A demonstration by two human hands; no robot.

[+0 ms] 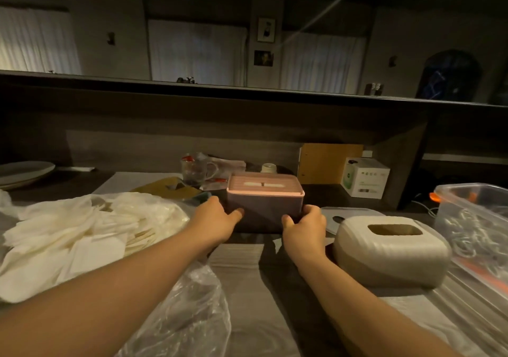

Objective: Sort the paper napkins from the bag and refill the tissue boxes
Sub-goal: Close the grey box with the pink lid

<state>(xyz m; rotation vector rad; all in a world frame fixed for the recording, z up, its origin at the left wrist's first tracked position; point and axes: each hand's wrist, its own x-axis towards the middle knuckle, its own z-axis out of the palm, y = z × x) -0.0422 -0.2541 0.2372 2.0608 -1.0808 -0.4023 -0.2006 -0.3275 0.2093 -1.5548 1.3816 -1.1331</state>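
The pink box [265, 202] stands upright on the desk [275, 274], a rectangular tissue box with its slotted lid closed and a white napkin showing in the slot. Left of the pink box lies a loose heap of white napkins [79, 235], spread on a clear plastic bag [187, 310] that trails toward the near edge. Right of the pink box and nearer sits the cream box [393, 249], rounded and ribbed, upright, its oval top opening showing a dark inside.
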